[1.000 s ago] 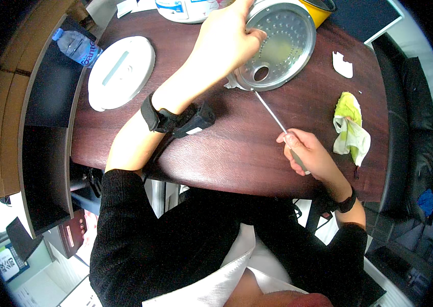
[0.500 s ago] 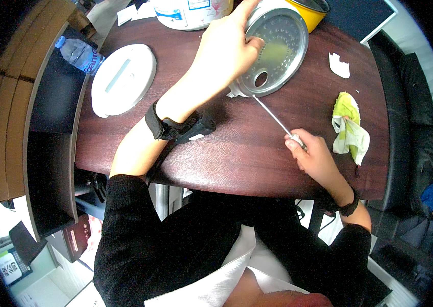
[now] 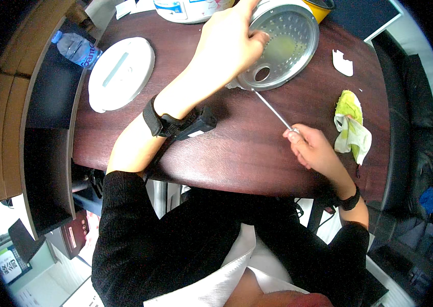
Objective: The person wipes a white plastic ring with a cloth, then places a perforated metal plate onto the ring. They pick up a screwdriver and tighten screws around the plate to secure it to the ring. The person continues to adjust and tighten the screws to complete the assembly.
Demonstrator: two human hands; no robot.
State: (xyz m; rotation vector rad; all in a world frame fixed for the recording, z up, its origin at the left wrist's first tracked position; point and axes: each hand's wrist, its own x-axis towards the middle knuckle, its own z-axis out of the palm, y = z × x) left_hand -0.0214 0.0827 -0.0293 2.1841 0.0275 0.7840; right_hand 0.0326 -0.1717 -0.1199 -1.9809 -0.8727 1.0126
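Observation:
A round grey metal disc (image 3: pixel 304 35), dotted with small dimples or holes and one larger round hole, stands tilted toward me at the far middle. My left hand (image 3: pixel 229 41) grips its left side, thumb on its face and a finger stretched toward the top rim; the other fingers are hidden. In my right hand (image 3: pixel 311 146) is a thin screwdriver (image 3: pixel 274 109), handle mostly covered by my fingers. Its tip is at the disc's lower rim; contact cannot be made out. Something crumpled and white (image 3: pixel 234 83) shows beside that rim.
A white round lid-like piece (image 3: pixel 137 71) with a grey strip lies left, near a water bottle (image 3: pixel 77 49). Right are a torn white scrap (image 3: pixel 342 64) and a green-stained cloth (image 3: pixel 352 135). Behind stand a white tub (image 3: pixel 191 9) and a yellow container (image 3: pixel 321 9). The brown table (image 3: pixel 216 158) curves in front.
The disc has shifted slightly right and up in the picture. My right hand has turned a little around the screwdriver, whose tip remains by the rim. My left hand keeps its hold.

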